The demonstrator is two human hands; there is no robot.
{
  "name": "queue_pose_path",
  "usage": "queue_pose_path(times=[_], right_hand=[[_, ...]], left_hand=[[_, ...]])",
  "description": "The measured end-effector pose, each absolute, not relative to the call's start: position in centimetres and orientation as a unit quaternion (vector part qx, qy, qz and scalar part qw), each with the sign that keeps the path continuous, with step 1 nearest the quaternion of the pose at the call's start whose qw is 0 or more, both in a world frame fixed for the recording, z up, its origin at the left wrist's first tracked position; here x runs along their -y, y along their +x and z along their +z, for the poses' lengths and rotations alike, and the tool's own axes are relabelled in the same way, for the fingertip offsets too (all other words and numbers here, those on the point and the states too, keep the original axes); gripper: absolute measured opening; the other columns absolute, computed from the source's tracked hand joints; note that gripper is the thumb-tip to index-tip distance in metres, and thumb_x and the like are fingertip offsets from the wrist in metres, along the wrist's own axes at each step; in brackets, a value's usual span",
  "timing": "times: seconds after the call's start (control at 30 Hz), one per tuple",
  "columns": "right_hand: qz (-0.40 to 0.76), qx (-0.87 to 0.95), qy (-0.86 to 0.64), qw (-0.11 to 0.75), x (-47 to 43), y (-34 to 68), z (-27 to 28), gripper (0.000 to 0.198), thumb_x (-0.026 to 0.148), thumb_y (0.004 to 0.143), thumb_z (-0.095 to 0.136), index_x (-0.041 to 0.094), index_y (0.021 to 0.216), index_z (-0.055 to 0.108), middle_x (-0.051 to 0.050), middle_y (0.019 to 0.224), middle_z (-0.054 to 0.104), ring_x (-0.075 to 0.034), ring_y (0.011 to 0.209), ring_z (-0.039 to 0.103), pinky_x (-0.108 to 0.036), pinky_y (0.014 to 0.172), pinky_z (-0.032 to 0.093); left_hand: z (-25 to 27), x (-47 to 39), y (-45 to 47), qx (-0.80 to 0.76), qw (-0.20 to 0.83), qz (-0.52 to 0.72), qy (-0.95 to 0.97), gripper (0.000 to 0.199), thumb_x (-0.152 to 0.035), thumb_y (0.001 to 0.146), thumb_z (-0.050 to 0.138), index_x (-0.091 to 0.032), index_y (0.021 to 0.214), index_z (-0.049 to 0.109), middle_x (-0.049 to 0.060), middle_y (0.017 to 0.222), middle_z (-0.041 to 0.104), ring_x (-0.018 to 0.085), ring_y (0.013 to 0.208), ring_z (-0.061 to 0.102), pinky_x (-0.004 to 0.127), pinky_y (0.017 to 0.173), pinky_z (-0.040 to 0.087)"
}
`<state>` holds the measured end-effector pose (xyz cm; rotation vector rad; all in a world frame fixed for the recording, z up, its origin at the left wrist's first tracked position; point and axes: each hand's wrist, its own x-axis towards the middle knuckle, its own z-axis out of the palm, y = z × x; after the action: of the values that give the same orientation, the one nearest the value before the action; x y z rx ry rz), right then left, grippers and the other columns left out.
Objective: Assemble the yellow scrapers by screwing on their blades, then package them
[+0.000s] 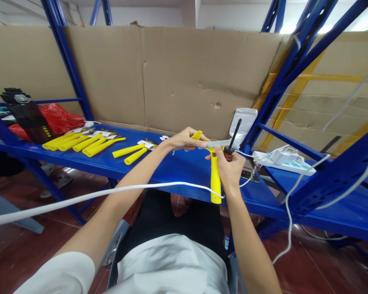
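Over the front edge of the blue bench, both hands are on a T-shaped, yellow-handled scraper (216,175) whose handle points down. A flat metal blade (217,143) lies across its head. My left hand (185,139) is closed on the left end of the yellow head, thumb by the blade. My right hand (231,165) is closed around a screwdriver (234,134), its dark shaft tilted upward, and its fingers also touch the scraper near the neck. The right fingers partly hide the screwdriver's handle.
Several yellow-handled tools (79,143) lie at left, with two more (136,158) nearer. Behind are a black box (33,118) and red plastic bag (61,118). An open white case (243,124) and power strip (303,166) sit right. A white cable (125,188) crosses my arms.
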<state>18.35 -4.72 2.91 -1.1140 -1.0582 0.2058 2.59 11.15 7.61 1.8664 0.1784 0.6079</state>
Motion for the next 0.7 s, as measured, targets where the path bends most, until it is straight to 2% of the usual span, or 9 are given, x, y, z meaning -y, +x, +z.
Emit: queue_pose_path(times=[0.27,0.43,0.7], right_hand=[[0.111,0.491,-0.504,0.702,4.76,18.29,2.95,0.049,0.062,0.090,0.083,0.019,0.066,0.080,-0.005,0.056,0.070,-0.018,0.052,0.061,-0.031,0.054,0.049],[0.114,0.497,-0.510,0.693,4.74,18.32,2.91,0.055,0.065,0.091,0.083,0.020,0.061,0.076,-0.004,0.053,0.066,-0.017,0.052,0.059,-0.030,0.054,0.047],[0.102,0.489,-0.504,0.704,4.75,18.23,2.69,0.052,0.064,0.091,0.084,0.020,0.064,0.078,-0.006,0.058,0.073,-0.019,0.052,0.063,-0.032,0.055,0.051]], left_hand=[[7.74,-10.76,2.82,-0.104,0.535,0.300,0.783,0.044,-0.054,0.072,0.105,-0.018,0.091,0.092,-0.002,0.062,0.053,0.007,0.054,0.035,0.028,0.052,0.021],[7.63,-10.91,2.86,-0.102,0.529,0.305,0.785,0.046,-0.055,0.071,0.105,-0.017,0.093,0.093,-0.002,0.065,0.055,0.007,0.054,0.038,0.028,0.052,0.023],[7.69,-10.69,2.86,-0.094,0.536,0.303,0.782,0.046,-0.054,0.067,0.108,-0.016,0.085,0.090,-0.003,0.065,0.052,0.007,0.054,0.039,0.028,0.052,0.021]])
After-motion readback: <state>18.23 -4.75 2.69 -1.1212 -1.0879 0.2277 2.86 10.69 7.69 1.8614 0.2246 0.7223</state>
